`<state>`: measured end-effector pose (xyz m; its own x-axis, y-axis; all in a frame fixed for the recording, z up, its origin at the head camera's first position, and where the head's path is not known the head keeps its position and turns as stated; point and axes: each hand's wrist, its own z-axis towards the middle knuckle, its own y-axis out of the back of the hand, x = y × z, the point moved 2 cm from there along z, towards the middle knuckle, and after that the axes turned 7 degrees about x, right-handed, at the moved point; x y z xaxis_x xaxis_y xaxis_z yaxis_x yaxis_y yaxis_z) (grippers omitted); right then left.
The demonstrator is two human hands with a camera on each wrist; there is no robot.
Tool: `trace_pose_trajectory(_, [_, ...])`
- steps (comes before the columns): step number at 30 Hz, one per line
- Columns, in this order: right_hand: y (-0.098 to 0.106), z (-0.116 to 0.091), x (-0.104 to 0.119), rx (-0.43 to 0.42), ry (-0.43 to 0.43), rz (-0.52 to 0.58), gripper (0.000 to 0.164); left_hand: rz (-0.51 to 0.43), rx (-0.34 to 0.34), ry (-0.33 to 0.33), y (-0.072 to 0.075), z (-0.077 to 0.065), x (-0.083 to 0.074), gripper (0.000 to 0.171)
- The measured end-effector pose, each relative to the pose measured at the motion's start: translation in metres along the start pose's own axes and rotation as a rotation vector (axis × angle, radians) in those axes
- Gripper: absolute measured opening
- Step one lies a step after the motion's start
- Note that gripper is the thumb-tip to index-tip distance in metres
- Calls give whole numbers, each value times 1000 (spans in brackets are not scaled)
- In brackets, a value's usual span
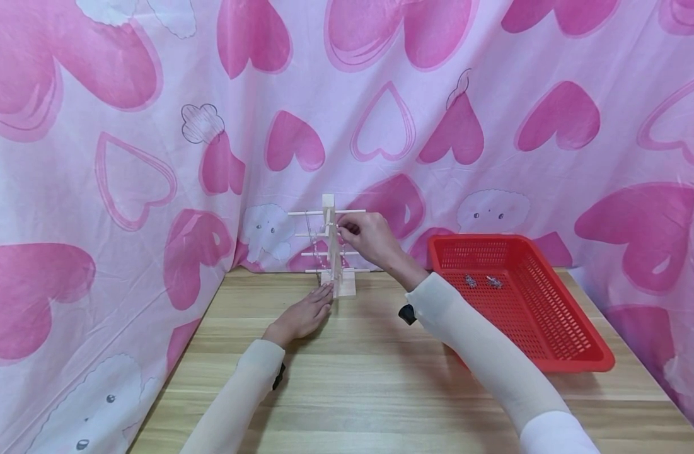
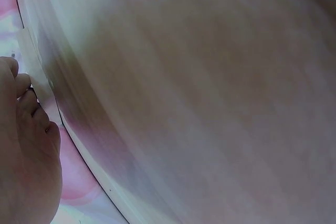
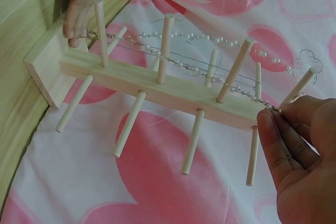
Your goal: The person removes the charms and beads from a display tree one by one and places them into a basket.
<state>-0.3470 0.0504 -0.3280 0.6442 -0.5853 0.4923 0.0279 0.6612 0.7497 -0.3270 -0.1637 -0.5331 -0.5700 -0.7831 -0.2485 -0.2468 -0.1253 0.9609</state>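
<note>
A pale wooden peg stand stands upright at the back of the table in the head view, with pegs sticking out on several levels. A necklace of small pale beads loops along the pegs. My right hand pinches this necklace between thumb and fingertips beside a top peg. With fingers extended, my left hand rests at the foot of the stand, fingertips against its square base. A thin silvery chain hangs from an upper peg on the left side. In the left wrist view my left hand shows only partly.
To the right sits a red plastic basket with two small silvery bundles lying in it. My right forearm passes over its near left side. A pink heart-patterned cloth hangs behind and beside the wooden table.
</note>
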Motion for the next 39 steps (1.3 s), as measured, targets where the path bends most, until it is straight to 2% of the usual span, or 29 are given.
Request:
trace_pose_trajectory(9, [1, -2, 1, -13, 13, 12, 11, -1, 1, -5, 1, 0, 0, 55])
trace_pose_trajectory(19, [4, -5, 3, -36, 54, 36, 11, -23, 10, 19, 0, 0, 1, 57])
trace_pose_trajectory(29, [9, -9, 13, -33, 98, 56, 12, -7, 20, 33, 1, 0, 0, 57])
trace_pose_trajectory(39, [13, -15, 19, -33, 126, 62, 15, -31, 11, 45, 1, 0, -1, 56])
